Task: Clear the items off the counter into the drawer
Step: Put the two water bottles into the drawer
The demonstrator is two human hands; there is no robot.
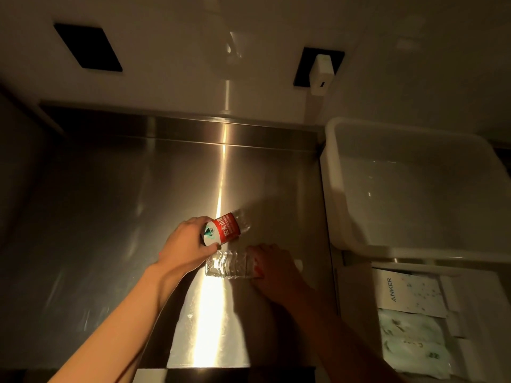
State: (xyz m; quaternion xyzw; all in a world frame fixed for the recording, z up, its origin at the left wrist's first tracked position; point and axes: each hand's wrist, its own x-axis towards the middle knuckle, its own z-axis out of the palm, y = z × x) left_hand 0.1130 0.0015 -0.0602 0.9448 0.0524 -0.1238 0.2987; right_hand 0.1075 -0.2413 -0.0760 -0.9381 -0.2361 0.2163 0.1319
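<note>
The left hand grips a water bottle with a red label, fingers and thumb curled round its lower end; the bottle is tilted, its clear upper part pointing away toward the back of the counter. Whether it rests on the steel or is held just above it cannot be told.

The right hand lies in shadow over a second, clear bottle that lies on its side on the counter, fingers curled over its right end where a bit of red label shows. The two bottles sit just beside each other, the labelled one behind the lying one.

Both are on the stainless steel counter, near its front edge, with a bright streak of reflected light running across the metal under them.

To the right of the counter stands a white plastic tub. In front of the tub, lower right, an open compartment, seemingly the drawer, holds a white box marked ANKER and pale green soft packets nearer the viewer.

On the wall behind the counter are two black plates; a white charger is plugged into the right one, the left one bare
</note>
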